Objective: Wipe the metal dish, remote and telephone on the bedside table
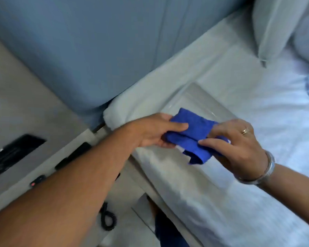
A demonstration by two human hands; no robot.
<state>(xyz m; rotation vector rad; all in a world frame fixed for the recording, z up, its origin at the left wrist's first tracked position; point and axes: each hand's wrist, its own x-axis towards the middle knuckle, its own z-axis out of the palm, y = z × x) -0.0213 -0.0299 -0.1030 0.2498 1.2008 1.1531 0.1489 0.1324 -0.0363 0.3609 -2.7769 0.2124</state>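
Note:
A folded blue cloth is held over the edge of the bed by both hands. My left hand pinches its left end with thumb on top. My right hand, with a ring and a metal bangle, grips its right end. Under the cloth lies a flat, pale metal dish on the white sheet. A black coiled telephone cord shows on the bedside table below my left forearm. The telephone body and the remote are hidden or too blurred to tell.
A blue padded headboard fills the upper left. A grey wall panel carries a black switch plate and dark buttons. The bed with white sheets and a pillow takes up the right side.

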